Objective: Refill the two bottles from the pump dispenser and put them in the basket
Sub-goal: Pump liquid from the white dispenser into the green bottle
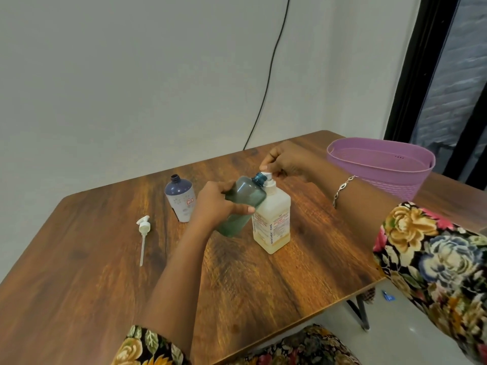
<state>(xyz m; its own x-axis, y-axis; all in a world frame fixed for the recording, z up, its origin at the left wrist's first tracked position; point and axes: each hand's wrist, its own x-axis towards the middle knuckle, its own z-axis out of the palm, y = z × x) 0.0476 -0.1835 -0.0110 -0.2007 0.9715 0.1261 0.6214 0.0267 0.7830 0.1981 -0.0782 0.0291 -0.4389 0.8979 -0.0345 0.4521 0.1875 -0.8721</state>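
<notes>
1. A wooden table (105, 272) stands against a pale wall (131, 75); a black cable (271, 75) hangs down the wall and passes behind the table's far edge.
2. The lilac basket (382, 185) stands upright at the table's far right, well apart from the bottles; the right forearm, with a bracelet (342, 189) at the wrist, crosses in front of its left side.
3. A loose pump head (143, 233) lies flat on the left, its tube pointing toward the near edge; beside it stands the purple bottle (180, 197) — upright, uncapped, just behind the left wrist; whether they touch cannot be told.
4. The pump dispenser (272, 225) stands upright mid-table, holding cream-coloured liquid.
5. The left hand (216, 204) wraps fingers and thumb round the teal bottle (243, 204); the bottle is tilted, its body against the dispenser's shoulder and its open neck right at the nozzle.
6. The right hand (286, 162) sits above the dispenser — fingers curled down, gripping the pump top.
</notes>
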